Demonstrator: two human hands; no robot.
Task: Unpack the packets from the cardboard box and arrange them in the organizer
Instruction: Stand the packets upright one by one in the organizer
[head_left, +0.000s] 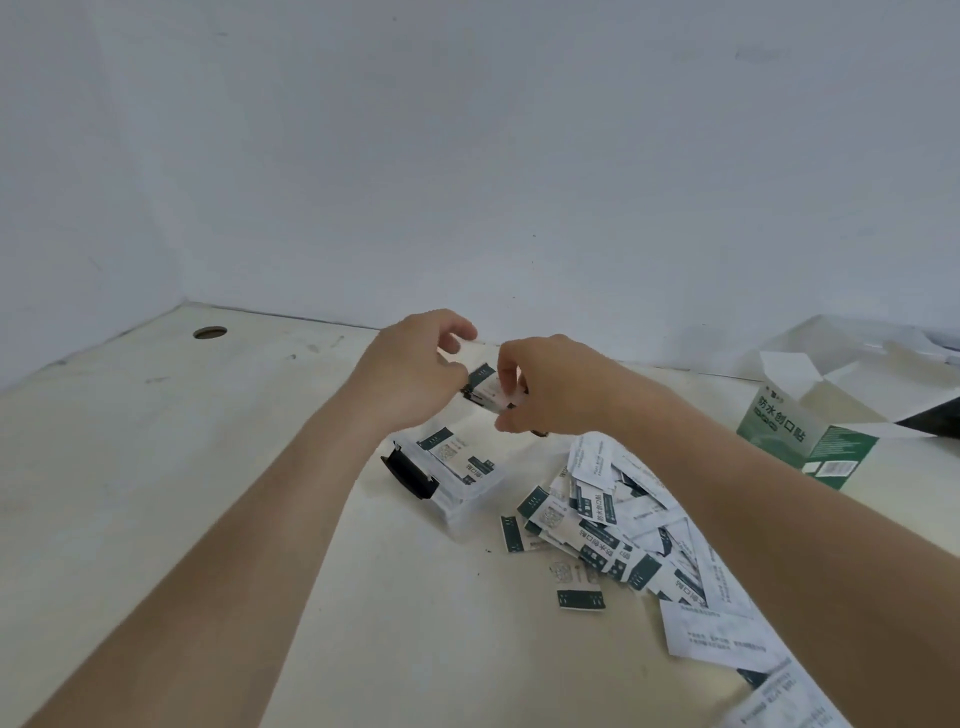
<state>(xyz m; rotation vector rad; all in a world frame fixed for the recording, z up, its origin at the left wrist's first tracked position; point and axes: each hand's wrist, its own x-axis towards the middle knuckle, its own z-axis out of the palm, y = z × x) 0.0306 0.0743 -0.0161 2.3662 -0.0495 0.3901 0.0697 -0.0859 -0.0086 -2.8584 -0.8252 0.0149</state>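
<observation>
Beyond the fingers the pale table ends at the white wall. Left of the left fingers bare tabletop runs out to a round cable hole near the corner.

The left hand and right hand are raised above the table with curled fingers. Each pinches one end of a small stack of packets. Its long axis runs from one hand to the other, with the dark green band at the left fingers.

Just below the fingers, toward the person, lies the clear organizer, a black latch on its left end. A few packets lie flat inside it.

Below the right fingers loose packets are heaped and pointing every way. Far right of them the green-and-white cardboard box sits with flaps open; I cannot see its inside.
</observation>
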